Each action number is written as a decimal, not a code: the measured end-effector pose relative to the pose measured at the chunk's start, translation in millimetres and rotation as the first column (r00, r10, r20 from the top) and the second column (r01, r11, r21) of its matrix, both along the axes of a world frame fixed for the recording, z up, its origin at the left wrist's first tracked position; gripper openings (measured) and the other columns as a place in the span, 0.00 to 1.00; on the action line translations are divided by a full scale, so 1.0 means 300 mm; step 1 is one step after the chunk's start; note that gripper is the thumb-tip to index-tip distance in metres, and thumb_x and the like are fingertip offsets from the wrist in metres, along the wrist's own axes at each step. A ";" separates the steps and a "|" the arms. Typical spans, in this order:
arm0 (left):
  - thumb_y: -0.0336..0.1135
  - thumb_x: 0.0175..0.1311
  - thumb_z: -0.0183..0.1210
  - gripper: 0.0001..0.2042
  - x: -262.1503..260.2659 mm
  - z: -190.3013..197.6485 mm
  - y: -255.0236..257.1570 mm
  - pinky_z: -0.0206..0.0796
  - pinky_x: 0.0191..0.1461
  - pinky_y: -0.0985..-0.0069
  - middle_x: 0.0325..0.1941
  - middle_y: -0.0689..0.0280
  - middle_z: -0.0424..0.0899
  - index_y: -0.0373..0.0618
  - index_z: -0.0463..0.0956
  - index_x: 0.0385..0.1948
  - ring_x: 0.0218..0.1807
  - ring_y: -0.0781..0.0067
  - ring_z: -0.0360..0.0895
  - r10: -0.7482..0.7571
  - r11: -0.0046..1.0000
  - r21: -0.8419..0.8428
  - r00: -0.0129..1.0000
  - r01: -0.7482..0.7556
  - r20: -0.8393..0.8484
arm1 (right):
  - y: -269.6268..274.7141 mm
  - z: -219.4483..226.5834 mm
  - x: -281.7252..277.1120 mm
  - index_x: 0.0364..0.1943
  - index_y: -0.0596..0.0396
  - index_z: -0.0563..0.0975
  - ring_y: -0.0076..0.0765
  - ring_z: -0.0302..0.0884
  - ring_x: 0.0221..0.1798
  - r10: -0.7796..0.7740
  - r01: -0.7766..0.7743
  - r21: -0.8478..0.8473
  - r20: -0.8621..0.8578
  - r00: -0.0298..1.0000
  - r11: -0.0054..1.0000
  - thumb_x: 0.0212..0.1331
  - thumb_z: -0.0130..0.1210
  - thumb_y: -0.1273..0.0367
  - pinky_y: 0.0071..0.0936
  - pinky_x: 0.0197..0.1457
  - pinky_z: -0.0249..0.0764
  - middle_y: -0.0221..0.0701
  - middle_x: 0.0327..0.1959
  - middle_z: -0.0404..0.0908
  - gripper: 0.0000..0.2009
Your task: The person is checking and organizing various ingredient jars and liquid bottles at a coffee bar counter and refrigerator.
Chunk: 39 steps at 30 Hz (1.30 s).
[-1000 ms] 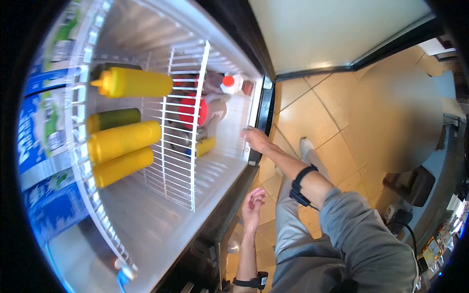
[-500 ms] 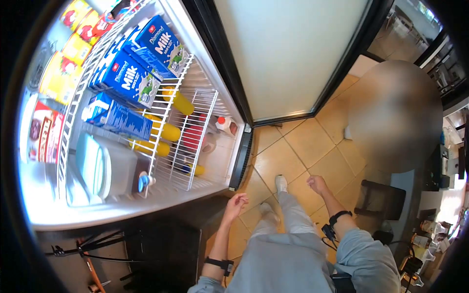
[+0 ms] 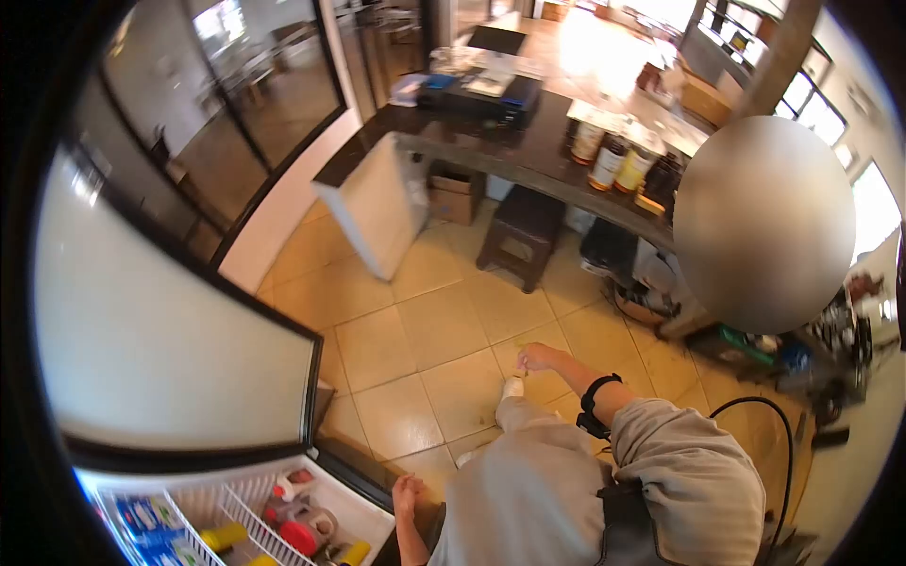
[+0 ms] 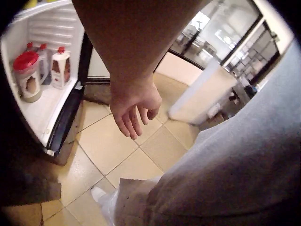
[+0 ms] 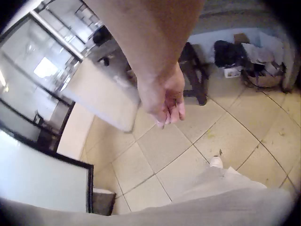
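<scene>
My left hand [image 3: 408, 495] hangs beside my body near the front edge of the fridge [image 3: 373, 505]. In the left wrist view the same hand [image 4: 136, 106] has loose fingers pointing down, holding nothing, above the tiled floor. My right hand [image 3: 540, 358] is out in front of my legs. Its fingers [image 5: 174, 115] droop loosely curled and empty in the right wrist view. The fridge door [image 3: 179, 321] stands open at the left. Inside the fridge are a red-lidded jar [image 4: 27, 77], a red-capped bottle [image 4: 61, 68] and blue milk cartons [image 3: 151, 514].
Ahead runs a dark counter [image 3: 557, 174] with several bottles [image 3: 609, 162] on top and a white end panel [image 3: 363, 208]. A dark stool [image 3: 519, 231] stands beneath it. A wicker basket [image 5: 263, 77] sits on the floor below the counter. Tiled floor [image 3: 462, 321] lies between fridge and counter.
My right hand has left the fridge's edge and swung out over the floor. The view has turned right, from the fridge shelves to the counter; the fridge is now at lower left.
</scene>
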<state>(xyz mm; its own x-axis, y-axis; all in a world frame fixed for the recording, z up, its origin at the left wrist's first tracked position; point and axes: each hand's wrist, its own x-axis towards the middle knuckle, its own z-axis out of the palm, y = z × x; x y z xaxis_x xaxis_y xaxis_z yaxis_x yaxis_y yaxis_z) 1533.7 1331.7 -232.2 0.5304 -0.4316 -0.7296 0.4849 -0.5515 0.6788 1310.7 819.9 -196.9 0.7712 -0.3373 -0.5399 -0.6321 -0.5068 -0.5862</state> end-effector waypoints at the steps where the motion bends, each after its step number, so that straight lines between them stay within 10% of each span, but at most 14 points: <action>1: 0.37 0.72 0.52 0.12 0.026 0.020 -0.073 0.74 0.33 0.77 0.39 0.63 0.84 0.44 0.74 0.52 0.35 0.70 0.83 -0.055 0.998 0.004 0.998 0.055 0.016 | -0.023 0.016 -0.057 0.37 0.57 0.83 0.36 0.84 0.32 -0.094 0.096 0.050 -0.039 0.995 0.994 0.50 0.50 0.77 0.33 0.37 0.79 0.39 0.32 0.85 0.13; 3: 0.37 0.71 0.52 0.13 0.080 0.041 -0.281 0.73 0.35 0.76 0.40 0.61 0.84 0.42 0.74 0.52 0.36 0.70 0.83 -0.126 0.991 -0.038 0.991 0.127 0.044 | -0.072 -0.039 -0.231 0.36 0.58 0.83 0.35 0.84 0.29 -0.241 0.248 0.116 -0.072 0.968 0.962 0.50 0.49 0.78 0.32 0.33 0.79 0.38 0.31 0.85 0.13; 5: 0.39 0.71 0.52 0.14 0.131 0.065 -0.474 0.73 0.37 0.75 0.41 0.60 0.85 0.42 0.74 0.51 0.37 0.70 0.82 -0.203 0.979 0.017 0.975 0.202 0.086 | -0.122 -0.154 -0.379 0.36 0.58 0.83 0.34 0.82 0.24 -0.017 0.017 0.001 -0.165 0.986 1.000 0.52 0.49 0.77 0.31 0.29 0.79 0.38 0.28 0.85 0.11; 10: 0.37 0.71 0.50 0.13 0.121 0.097 -1.050 0.73 0.39 0.76 0.42 0.62 0.85 0.44 0.75 0.51 0.39 0.73 0.82 -0.482 0.870 -0.010 0.855 0.493 0.192 | -0.182 -0.126 -0.739 0.36 0.57 0.82 0.31 0.82 0.22 -0.594 0.659 0.243 -0.294 0.749 0.712 0.57 0.55 0.70 0.30 0.28 0.78 0.37 0.25 0.83 0.08; 17: 0.37 0.72 0.50 0.13 -0.024 0.242 -1.724 0.71 0.42 0.78 0.44 0.65 0.84 0.42 0.74 0.52 0.41 0.75 0.80 -0.681 0.655 -0.160 0.669 0.738 0.298 | -0.176 -0.101 -0.935 0.37 0.58 0.82 0.31 0.79 0.18 -0.705 0.753 0.214 -0.265 0.658 0.622 0.58 0.56 0.67 0.28 0.26 0.77 0.37 0.27 0.84 0.09; 22: 0.40 0.73 0.51 0.15 -0.159 0.471 -2.156 0.70 0.45 0.77 0.45 0.65 0.84 0.44 0.73 0.55 0.44 0.76 0.80 -0.690 0.484 -0.319 0.579 0.815 0.433 | -0.293 -0.029 -0.894 0.36 0.62 0.82 0.30 0.77 0.17 -0.877 0.848 0.315 -0.083 0.473 0.427 0.61 0.54 0.63 0.27 0.27 0.76 0.37 0.30 0.85 0.14; 29: 0.36 0.72 0.51 0.15 -0.186 0.690 -2.723 0.70 0.48 0.77 0.48 0.64 0.83 0.44 0.73 0.56 0.47 0.75 0.80 -0.561 0.415 -0.490 0.639 0.767 0.525 | -0.755 0.331 -0.659 0.39 0.62 0.80 0.28 0.73 0.22 -0.911 0.894 0.199 0.186 0.368 0.402 0.62 0.56 0.59 0.27 0.30 0.71 0.37 0.24 0.80 0.16; 32: 0.35 0.71 0.52 0.15 -0.178 0.801 -2.927 0.70 0.48 0.78 0.50 0.64 0.82 0.45 0.73 0.57 0.48 0.76 0.79 -0.443 0.371 -0.536 0.652 0.758 0.616 | -1.022 0.502 -0.522 0.46 0.54 0.78 0.26 0.70 0.23 -0.697 0.859 0.025 0.597 0.397 0.511 0.63 0.57 0.62 0.27 0.30 0.69 0.33 0.22 0.76 0.13; 39: 0.33 0.65 0.58 0.19 -0.170 0.975 -3.383 0.69 0.50 0.76 0.55 0.62 0.78 0.46 0.72 0.58 0.53 0.72 0.76 -0.226 0.300 -0.543 0.611 0.785 0.759 | -1.473 0.922 -0.216 0.64 0.53 0.65 0.25 0.67 0.21 -0.597 0.907 -0.116 0.718 0.358 0.404 0.59 0.63 0.63 0.24 0.28 0.67 0.28 0.19 0.68 0.29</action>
